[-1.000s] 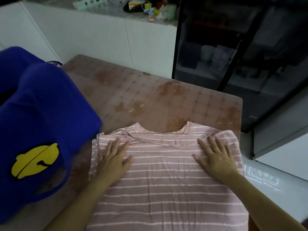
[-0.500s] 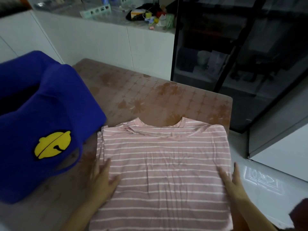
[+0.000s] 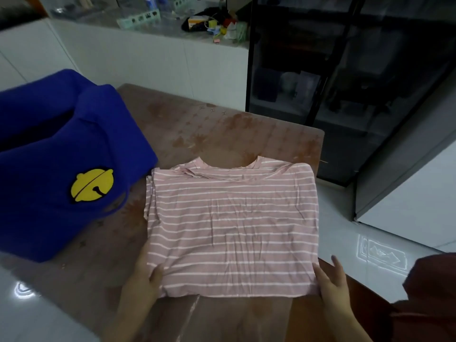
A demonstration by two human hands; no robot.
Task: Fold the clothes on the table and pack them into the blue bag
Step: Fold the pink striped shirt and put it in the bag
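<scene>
The pink striped shirt [image 3: 232, 218] lies flat on the surface [image 3: 246, 134] beside the blue bag [image 3: 61, 156], collar pointing away, stripes crosswise, left hand [image 3: 148, 275] and right hand [image 3: 330, 280] each pinching a near hem corner.

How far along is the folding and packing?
Done: the pink striped shirt lies flat on the table, its sides folded in. In hand: the left hand and right hand hold its near corners, probably for the next fold. Left: finish folding and put it into the blue bag.
</scene>
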